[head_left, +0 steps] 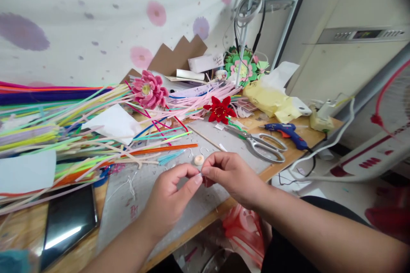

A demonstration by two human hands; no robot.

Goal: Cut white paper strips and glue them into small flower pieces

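Observation:
My left hand (173,198) and my right hand (235,179) meet fingertip to fingertip over the grey board (182,222). Both are closed in a pinch; whatever lies between the fingertips is too small to name. Just beyond them sits a small round cream-coloured piece (199,160), with bent pale wire-like bits close by. Farther back on the board are short light-blue stems (171,157) and orange pipe cleaners (163,149). A red fuzzy flower (219,110) lies past the board's back edge.
Metal scissors (267,147) and a blue glue gun (286,133) lie to the right. Heaps of coloured pipe cleaners (28,140), a pink flower (149,89) and a black tablet-like slab (68,226) fill the left. A white cable (339,136) hangs past the table's right edge.

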